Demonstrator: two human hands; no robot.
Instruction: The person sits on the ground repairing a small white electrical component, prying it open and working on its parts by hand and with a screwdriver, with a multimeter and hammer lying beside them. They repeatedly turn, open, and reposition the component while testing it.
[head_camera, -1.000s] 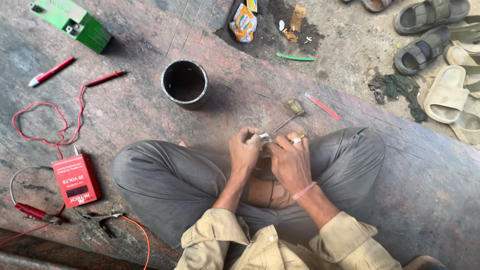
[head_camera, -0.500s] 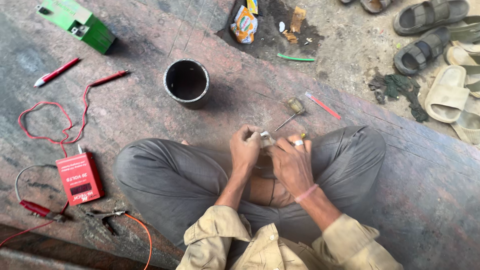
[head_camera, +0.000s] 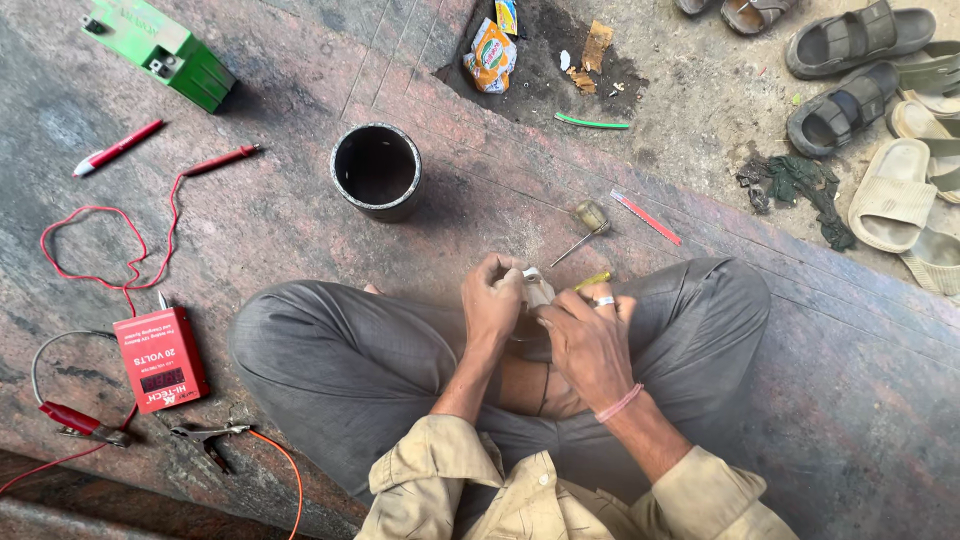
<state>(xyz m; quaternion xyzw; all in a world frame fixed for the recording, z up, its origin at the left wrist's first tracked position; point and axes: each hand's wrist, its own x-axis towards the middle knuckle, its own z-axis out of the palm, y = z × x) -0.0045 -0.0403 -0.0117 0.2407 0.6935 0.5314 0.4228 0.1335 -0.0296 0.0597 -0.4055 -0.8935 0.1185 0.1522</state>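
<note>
Just one view here, taken from a head-worn camera and aimed steeply down past the chest. The fingers (head_camera: 520, 285) are seen close, near frame centre. A black cup (head_camera: 376, 170) is caught beyond them, a red meter box (head_camera: 160, 358) far off to their left.

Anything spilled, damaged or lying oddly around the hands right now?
Nothing spilled near the hands. Left hand and right hand pinch a small pale part over the lap. One oddity: a broken patch in the floor beyond the black cylinder holds litter, including an orange wrapper. The red tester's lead lies in loose loops.
</note>
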